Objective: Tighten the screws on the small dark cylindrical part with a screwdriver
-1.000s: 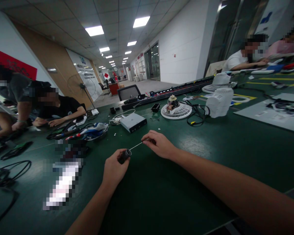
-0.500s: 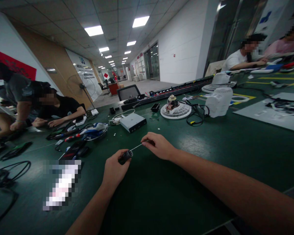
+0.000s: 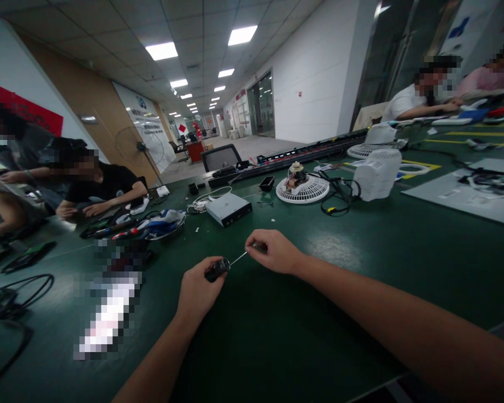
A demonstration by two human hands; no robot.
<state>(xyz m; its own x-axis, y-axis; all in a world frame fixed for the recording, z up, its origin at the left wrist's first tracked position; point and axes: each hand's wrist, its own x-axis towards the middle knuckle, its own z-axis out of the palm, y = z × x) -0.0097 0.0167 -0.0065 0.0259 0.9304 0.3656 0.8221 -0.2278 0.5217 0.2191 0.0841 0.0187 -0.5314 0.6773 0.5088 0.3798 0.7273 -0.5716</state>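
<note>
My left hand [image 3: 197, 286] grips a short black cylinder [image 3: 219, 269] between thumb and fingers, its round rimmed end turned right. Held in the closed fingers of my right hand [image 3: 275, 252] is a thin screwdriver [image 3: 238, 258]. Its bright shaft points down and left toward the cylinder's rimmed end, and part of its dark handle shows inside the hand. Whether the tip touches the cylinder, I cannot tell. Both hands are over the green table [image 3: 319, 336]. Just beyond them lies a grey metal box resembling an optical drive [image 3: 231, 208].
A white fan grille with a motor on it [image 3: 302, 190] and a white plastic housing [image 3: 377, 174] stand further back. A blue-and-white bundle [image 3: 163, 224], dark cables [image 3: 12, 302] and a blurred bright screen [image 3: 111, 313] lie left. Co-workers sit at both sides.
The screwdriver's tip has drawn back to the cylinder's edge, with my right hand slightly lower and further right. The cylinder's rimmed end has turned a little. A standing person at left moved an arm.
</note>
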